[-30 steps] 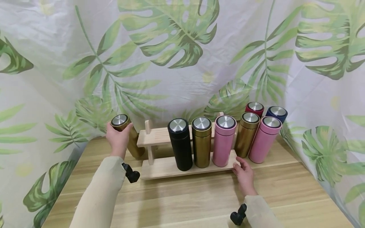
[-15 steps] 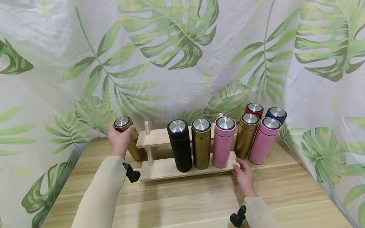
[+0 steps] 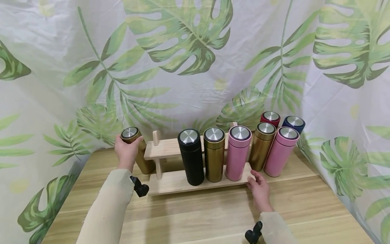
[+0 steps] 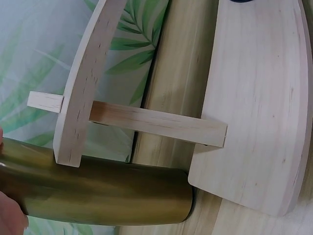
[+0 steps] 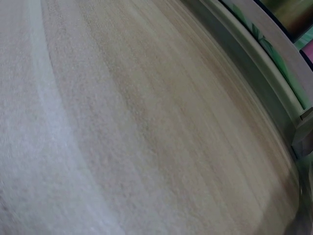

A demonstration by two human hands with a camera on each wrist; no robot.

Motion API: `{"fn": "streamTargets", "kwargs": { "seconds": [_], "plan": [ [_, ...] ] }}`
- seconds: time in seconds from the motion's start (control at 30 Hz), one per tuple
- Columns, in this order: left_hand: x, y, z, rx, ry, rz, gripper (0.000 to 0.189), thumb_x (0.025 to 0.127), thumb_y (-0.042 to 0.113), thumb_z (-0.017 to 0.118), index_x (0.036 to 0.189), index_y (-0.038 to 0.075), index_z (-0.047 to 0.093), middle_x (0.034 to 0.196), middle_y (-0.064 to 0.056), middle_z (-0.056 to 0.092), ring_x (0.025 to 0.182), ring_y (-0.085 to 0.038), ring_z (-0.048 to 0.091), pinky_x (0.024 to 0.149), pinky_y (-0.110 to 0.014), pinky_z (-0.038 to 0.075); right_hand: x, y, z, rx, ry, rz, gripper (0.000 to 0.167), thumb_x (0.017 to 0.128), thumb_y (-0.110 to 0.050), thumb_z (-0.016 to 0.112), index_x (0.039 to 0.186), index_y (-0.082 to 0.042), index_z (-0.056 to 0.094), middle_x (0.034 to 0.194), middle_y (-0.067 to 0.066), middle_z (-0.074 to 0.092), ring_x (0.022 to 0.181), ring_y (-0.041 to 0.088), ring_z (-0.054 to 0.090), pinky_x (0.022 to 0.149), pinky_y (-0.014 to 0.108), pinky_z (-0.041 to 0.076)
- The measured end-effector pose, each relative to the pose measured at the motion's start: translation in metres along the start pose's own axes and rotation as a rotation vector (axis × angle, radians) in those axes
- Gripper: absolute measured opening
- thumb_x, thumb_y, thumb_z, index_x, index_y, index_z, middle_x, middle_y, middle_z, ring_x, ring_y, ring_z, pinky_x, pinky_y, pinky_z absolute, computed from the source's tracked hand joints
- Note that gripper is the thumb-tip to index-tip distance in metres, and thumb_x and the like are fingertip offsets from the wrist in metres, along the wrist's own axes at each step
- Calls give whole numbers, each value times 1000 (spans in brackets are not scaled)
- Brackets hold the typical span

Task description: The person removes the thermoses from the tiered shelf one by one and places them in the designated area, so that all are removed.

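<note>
My left hand grips a gold thermos near its silver-topped lid. The thermos stands at the left end of a two-tier wooden rack, leaning a little in the head view. In the left wrist view, the gold thermos lies close along the rack's end, overlapped by the upper shelf. At the rack's other end, my right hand holds the front corner of the lower shelf between thumb and fingers. On that shelf stand a black thermos, another gold thermos and a pink thermos.
Right of the rack, a gold thermos, a pink thermos, a red thermos and a navy thermos are grouped on the wooden table. A leaf-print cloth hangs behind the table.
My left hand has brought the gold thermos slightly right and lower, closer to the rack's left end. The right hand keeps its hold on the shelf corner. The head view has shifted slightly.
</note>
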State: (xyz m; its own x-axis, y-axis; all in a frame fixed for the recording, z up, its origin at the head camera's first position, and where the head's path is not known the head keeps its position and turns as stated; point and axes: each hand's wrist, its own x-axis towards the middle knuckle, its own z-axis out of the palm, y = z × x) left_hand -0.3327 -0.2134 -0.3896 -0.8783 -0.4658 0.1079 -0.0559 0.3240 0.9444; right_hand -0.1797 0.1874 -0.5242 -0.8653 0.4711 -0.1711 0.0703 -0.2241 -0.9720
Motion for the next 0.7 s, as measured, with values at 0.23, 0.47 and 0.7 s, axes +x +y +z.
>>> {"fn": "streamTargets", "kwargs": {
  "seconds": [0.23,0.47,0.7],
  "plan": [
    [2,4,-6,63,-45,-8,86,72,32,77,139,7,30,139,-14,40,128,-28,37,107,-38,33,0,-1,0,24,1,-1,42,92,2,47,132,9,39,140,19,33,80,-3,51,72,11,50],
    [-2,16,-18,123,-136,48,98,76,35,74,147,12,12,149,-14,24,134,-31,27,110,-43,28,0,-1,0,21,-11,-3,42,92,1,48,133,8,39,141,18,35,81,-5,51,72,10,50],
    [-16,56,-28,147,-161,218,96,79,46,68,149,20,8,155,-4,6,142,-24,5,115,-48,14,1,2,-1,18,-15,-3,42,93,0,48,133,8,39,140,19,36,81,-5,52,73,11,50]
  ]
}}
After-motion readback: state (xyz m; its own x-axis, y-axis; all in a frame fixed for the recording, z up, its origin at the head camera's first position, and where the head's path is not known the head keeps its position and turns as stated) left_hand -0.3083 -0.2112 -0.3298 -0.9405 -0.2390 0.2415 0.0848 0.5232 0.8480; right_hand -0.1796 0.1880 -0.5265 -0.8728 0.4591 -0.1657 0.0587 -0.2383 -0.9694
